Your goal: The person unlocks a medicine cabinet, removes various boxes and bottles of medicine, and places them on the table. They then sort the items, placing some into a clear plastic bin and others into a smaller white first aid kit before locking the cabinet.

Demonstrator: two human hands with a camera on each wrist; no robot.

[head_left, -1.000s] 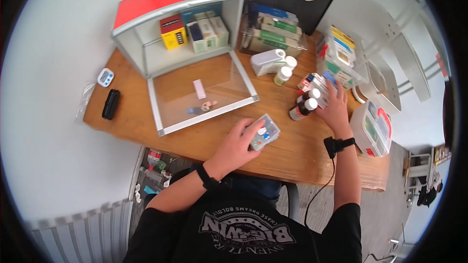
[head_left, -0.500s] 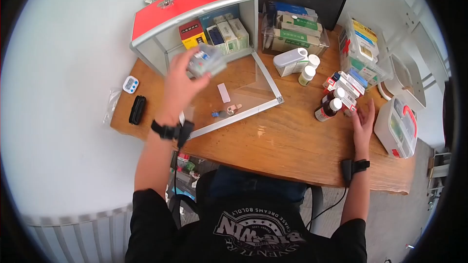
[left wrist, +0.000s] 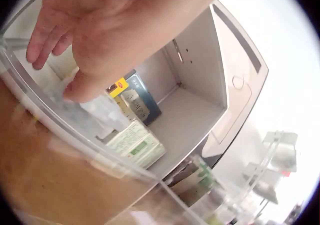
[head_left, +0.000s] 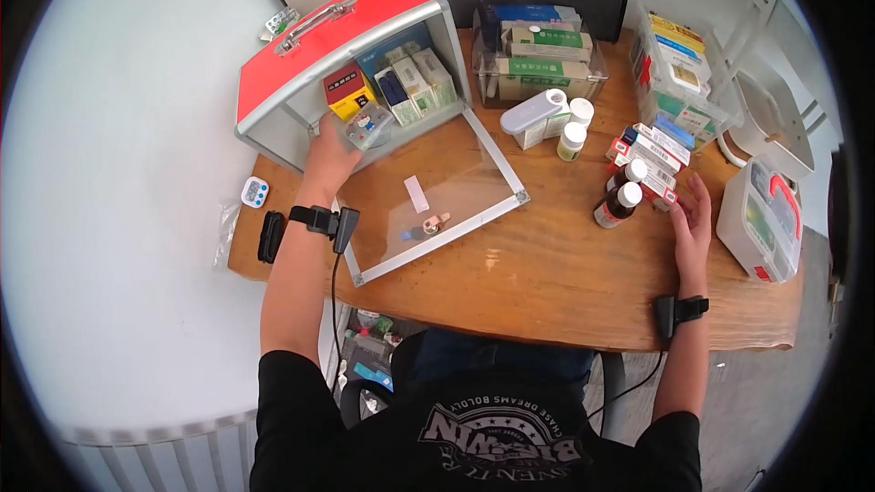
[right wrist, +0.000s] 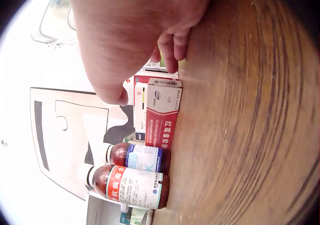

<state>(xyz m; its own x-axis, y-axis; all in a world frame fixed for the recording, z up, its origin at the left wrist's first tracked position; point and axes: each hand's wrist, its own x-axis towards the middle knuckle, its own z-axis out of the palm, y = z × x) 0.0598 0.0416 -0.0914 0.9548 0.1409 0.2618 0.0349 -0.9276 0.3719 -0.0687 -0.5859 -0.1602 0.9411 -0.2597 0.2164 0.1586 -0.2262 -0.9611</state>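
Note:
My left hand (head_left: 330, 159) reaches into the front of the red-topped case (head_left: 260, 73), fingers extended in the left wrist view. Its thumb overlaps a small clear plastic box (head_left: 369, 126) with a printed picture, which sits inside the case in front of a red-and-yellow box (head_left: 348, 89). White-and-green medicine boxes (head_left: 421, 87) stand to the right of it. My right hand (head_left: 694, 228) rests on the table with relaxed fingers, holding nothing. Beside its fingertips lie several small medicine cartons (right wrist: 162, 112), and two brown bottles (head_left: 617, 205) with white caps stand to their left.
The case's clear door (head_left: 442, 241) lies folded down on the table, a pink strip (head_left: 416, 193) in its area. Behind stand clear bins (head_left: 597, 82) of medicine boxes, white pill bottles (head_left: 571, 141) and a thermometer-like device (head_left: 535, 114). A white first-aid box (head_left: 761, 223) stands at right.
My left hand has carried the clear plastic box from the table's front into the case, and its fingers have straightened. My right hand has drawn back from the cartons to the table.

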